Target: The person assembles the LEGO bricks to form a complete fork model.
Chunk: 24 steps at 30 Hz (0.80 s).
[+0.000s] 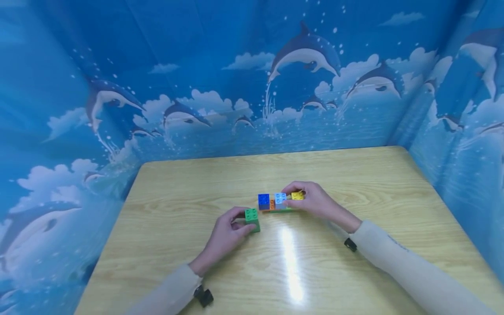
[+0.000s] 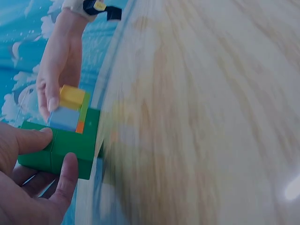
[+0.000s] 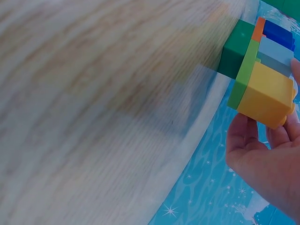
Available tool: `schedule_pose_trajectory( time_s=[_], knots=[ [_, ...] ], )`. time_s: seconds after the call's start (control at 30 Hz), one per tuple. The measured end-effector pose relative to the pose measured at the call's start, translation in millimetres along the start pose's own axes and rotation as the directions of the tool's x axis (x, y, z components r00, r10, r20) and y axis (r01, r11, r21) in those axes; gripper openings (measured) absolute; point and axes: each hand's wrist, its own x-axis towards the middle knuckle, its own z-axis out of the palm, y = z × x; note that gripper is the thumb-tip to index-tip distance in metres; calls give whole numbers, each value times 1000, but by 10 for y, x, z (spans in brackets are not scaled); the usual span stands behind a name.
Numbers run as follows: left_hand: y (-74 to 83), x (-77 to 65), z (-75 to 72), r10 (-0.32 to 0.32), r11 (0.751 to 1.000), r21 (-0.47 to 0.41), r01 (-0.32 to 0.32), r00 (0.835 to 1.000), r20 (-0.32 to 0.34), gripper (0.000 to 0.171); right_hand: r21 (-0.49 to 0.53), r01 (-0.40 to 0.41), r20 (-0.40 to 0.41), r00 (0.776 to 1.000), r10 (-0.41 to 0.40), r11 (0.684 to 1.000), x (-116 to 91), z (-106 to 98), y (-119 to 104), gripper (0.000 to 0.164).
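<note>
My left hand (image 1: 228, 228) grips a stack of green toy building bricks (image 1: 252, 215) between thumb and fingers; a seam between them shows in the left wrist view. Just beyond, my right hand (image 1: 313, 200) pinches a light blue brick (image 1: 280, 199) on a built row. The row also bears a dark blue brick (image 1: 264, 201) at its left and a yellow brick (image 3: 268, 91) at its right. Flat orange (image 3: 258, 29) and light green (image 3: 243, 75) pieces lie under these bricks, with a dark green brick (image 3: 236, 49) beneath them. The green stack appears apart from the row.
Both hands work over a wooden table (image 1: 189, 183) with rounded far corners. A blue dolphin-print curtain (image 1: 220, 87) surrounds its back and sides. Small black devices (image 1: 203, 296) hang at both wrists, by the beige sleeves. A glare streak marks the table's middle front.
</note>
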Motion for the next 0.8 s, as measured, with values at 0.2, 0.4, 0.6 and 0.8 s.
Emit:
schedule_pose_trajectory(
  time_s=[0.2, 0.4, 0.6, 0.8],
  knots=[
    [33, 47, 164, 11, 1000, -6, -11, 1000, 30, 43, -14, -4, -1, 1000, 4, 1000, 4, -9, -13, 33],
    [78, 90, 293, 5, 1000, -9, -5, 996, 88, 45, -8, -3, -2, 1000, 3, 1000, 15, -14, -21, 34],
    [108, 113, 390, 17, 1000, -11, -16, 992, 124, 44, -1, -17, -6, 1000, 17, 1000, 7, -4, -26, 35],
    [110, 142, 457, 32, 999, 26, -36, 991, 132, 43, -11, -29, -13, 1000, 29, 1000, 13, 22, -27, 36]
  ],
)
